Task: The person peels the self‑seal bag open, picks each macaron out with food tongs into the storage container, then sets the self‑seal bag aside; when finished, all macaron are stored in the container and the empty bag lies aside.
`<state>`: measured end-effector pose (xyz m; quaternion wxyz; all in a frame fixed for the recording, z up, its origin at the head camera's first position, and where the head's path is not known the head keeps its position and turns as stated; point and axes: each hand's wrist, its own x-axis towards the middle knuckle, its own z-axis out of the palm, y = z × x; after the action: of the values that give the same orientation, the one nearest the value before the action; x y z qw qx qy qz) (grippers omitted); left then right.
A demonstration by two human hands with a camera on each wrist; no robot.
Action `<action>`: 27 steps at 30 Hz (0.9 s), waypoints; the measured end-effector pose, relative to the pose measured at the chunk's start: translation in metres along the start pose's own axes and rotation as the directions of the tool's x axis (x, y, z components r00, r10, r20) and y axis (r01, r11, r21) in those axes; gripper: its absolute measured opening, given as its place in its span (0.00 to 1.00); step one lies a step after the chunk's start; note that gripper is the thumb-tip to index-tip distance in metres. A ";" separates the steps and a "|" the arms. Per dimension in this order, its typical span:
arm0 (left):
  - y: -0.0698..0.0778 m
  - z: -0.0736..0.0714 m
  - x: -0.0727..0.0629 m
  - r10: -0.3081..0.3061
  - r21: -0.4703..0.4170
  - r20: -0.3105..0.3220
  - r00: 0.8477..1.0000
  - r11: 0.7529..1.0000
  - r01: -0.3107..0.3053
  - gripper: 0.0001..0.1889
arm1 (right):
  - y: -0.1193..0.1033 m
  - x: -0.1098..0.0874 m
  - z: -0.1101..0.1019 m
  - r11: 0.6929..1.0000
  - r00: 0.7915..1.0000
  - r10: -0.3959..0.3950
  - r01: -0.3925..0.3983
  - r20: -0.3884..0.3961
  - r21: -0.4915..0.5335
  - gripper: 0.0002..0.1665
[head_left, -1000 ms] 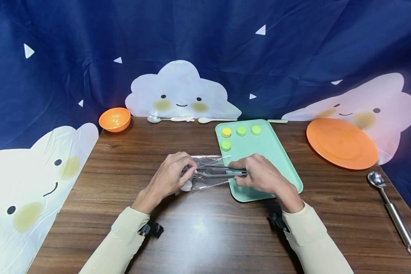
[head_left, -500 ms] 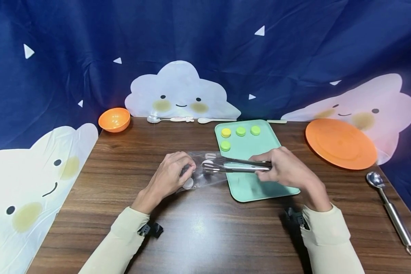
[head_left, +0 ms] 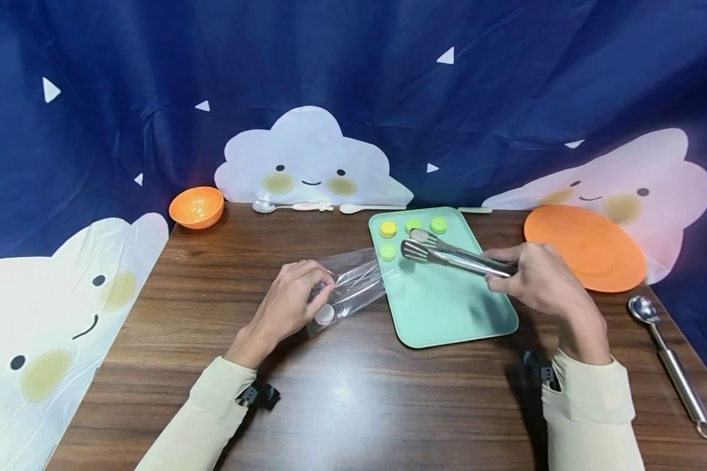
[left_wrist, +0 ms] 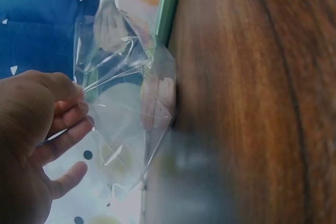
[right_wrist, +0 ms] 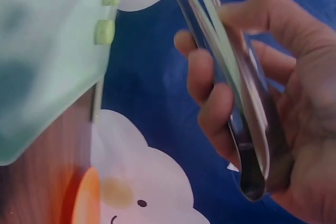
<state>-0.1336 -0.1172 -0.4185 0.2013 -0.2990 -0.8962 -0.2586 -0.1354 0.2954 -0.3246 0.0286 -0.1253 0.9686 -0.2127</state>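
Observation:
My left hand [head_left: 291, 304] pinches the edge of a clear plastic bag [head_left: 353, 278] near the table's middle. Inside the bag lies a pale round macaron [head_left: 325, 314], which shows pinkish with a seam in the left wrist view [left_wrist: 158, 103]. In my right hand [head_left: 544, 278] are metal tongs [head_left: 459, 255], gripped with fingers curled round both arms. Their slotted tips stand apart above the mint-green tray [head_left: 441, 307], with nothing visible between them. On that tray sit a yellow macaron [head_left: 388, 229] and green macarons [head_left: 438, 225], one partly behind the tongs. The bag's mouth overlaps the tray's left edge.
An orange bowl [head_left: 197, 207] stands at the back left, with a metal spoon [head_left: 265, 207] and a white spoon [head_left: 359, 208] along the back edge. To the right are an orange plate [head_left: 588, 252] and a metal scoop [head_left: 673, 366]. A blue curtain [head_left: 353, 65] hangs behind.
My right hand has drawn the tongs out of the bag and moved right, bringing their tips over the tray by the green macarons. My left hand stays put, pinching the bag.

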 end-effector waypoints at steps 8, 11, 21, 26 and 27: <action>0.001 -0.001 0.002 0.008 0.003 0.012 1.000 1.000 -0.008 0.02 | 0.009 0.015 0.018 0.995 0.997 0.060 -0.064 -0.056 -0.077 0.28; 0.002 -0.001 0.002 0.009 0.001 0.016 1.000 1.000 -0.009 0.02 | 0.009 0.018 0.023 0.993 0.996 0.073 -0.076 -0.045 -0.086 0.27; 0.000 0.000 0.002 0.013 0.003 0.019 1.000 1.000 -0.013 0.03 | 0.005 0.023 0.028 0.988 0.991 0.136 -0.135 0.005 -0.069 0.29; 0.000 0.000 0.001 0.014 0.007 0.016 1.000 1.000 -0.014 0.04 | 0.000 0.017 0.017 0.992 0.992 0.117 -0.115 0.041 -0.054 0.34; 0.000 0.000 0.001 0.014 0.008 0.017 1.000 1.000 -0.014 0.04 | -0.002 0.014 0.013 0.994 0.994 0.101 -0.099 0.035 -0.048 0.34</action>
<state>-0.1344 -0.1164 -0.4178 0.1965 -0.3067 -0.8968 -0.2512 -0.1475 0.2851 -0.3359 0.0542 -0.0813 0.9777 -0.1860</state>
